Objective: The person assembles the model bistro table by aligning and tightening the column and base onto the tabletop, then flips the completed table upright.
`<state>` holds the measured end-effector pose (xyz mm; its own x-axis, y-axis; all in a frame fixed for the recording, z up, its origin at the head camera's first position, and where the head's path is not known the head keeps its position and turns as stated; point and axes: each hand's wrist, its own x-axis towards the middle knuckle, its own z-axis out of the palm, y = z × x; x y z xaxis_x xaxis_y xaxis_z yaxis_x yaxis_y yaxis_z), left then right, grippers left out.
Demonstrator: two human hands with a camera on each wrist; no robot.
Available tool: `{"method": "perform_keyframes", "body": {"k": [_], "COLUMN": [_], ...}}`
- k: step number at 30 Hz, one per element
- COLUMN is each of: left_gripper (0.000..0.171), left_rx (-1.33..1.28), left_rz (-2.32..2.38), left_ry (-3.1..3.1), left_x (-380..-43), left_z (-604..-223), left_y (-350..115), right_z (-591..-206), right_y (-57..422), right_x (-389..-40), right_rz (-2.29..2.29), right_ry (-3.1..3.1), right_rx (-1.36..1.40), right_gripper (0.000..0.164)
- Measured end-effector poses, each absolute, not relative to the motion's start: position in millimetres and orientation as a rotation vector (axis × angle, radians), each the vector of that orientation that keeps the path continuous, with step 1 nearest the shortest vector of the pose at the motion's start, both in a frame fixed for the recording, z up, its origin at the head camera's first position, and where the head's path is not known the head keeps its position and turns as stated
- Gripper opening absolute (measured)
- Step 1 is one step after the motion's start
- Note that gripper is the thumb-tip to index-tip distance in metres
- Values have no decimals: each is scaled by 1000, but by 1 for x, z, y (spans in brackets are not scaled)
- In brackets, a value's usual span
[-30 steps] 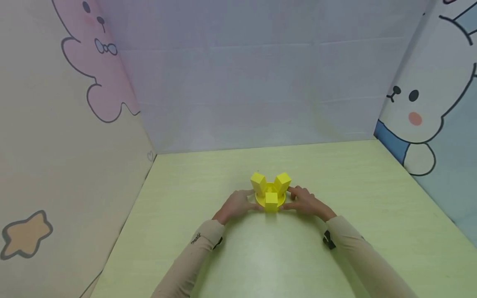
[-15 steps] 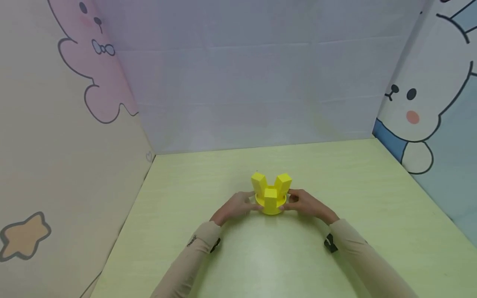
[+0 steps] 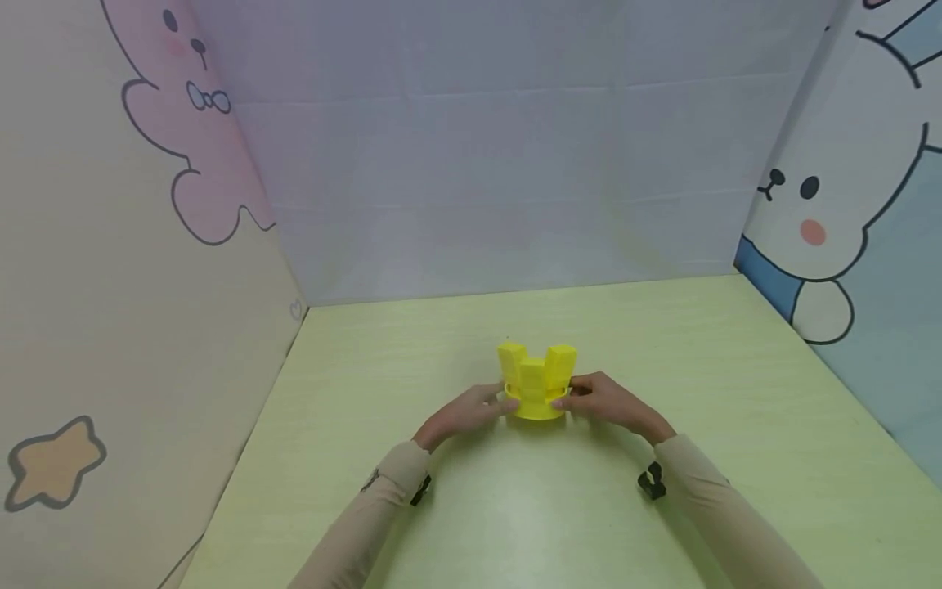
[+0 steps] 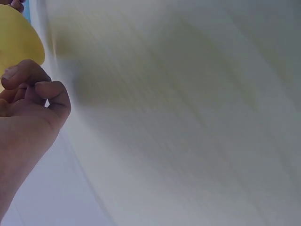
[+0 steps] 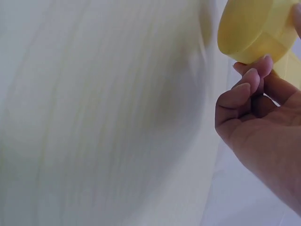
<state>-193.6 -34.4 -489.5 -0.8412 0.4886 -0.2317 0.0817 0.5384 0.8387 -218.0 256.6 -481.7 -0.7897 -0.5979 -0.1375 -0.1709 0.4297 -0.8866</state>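
A yellow object (image 3: 536, 401) with a round, shallow base and three block-shaped prongs is held between both hands in the middle of the head view. Its prongs point up, and the flat underside shows in the right wrist view, close over the tabletop. My left hand (image 3: 471, 409) grips the base from the left, thumb on the near side. On the opposite side, my right hand (image 3: 609, 401) pinches the base in the same way. Both wrist views show the other fingers curled beneath, beside the yellow base (image 5: 249, 28). The far fingertips are partly hidden behind the object in the head view.
The pale yellow-green tabletop (image 3: 530, 507) spreads beneath both arms. A plain whitish-lilac wall panel (image 3: 515, 164) closes off the back. Side panels with cartoon figures stand at the left (image 3: 147, 327) and right (image 3: 883, 327). Each wrist carries a black clip (image 3: 652, 481).
The yellow object has tipped away from me: its near prong stands higher in view and more of the base's side shows. Both hands keep their grip and turn slightly with it.
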Motion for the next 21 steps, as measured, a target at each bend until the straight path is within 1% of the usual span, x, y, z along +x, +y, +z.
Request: {"method": "perform_keyframes", "body": {"k": [3, 6, 10, 13, 17, 21], "left_gripper": [72, 71, 59, 53, 55, 64], "left_rx": [467, 453, 443, 422, 323, 206], "left_rz": [1285, 1315, 1374, 1435, 1480, 1517], "left_ry": [2291, 2249, 2175, 2119, 2108, 2106], "left_x": [-191, -189, -189, -189, -187, -184], "left_z": [-487, -485, -483, -481, -478, -474], "left_y": [-34, -35, -36, -35, -32, -27], "right_z": [-477, -472, -468, -466, -461, -456], "right_y": [257, 257, 260, 261, 262, 262], "right_x": [-217, -215, -212, -210, -209, -207], "right_rz": [-1325, -1326, -1327, -1345, -1393, -1429], "right_ry": [2238, 2209, 2178, 2155, 2096, 2026], "right_rx": [-602, -566, -526, -516, -506, -438], "right_gripper": [38, 40, 38, 44, 53, 54]}}
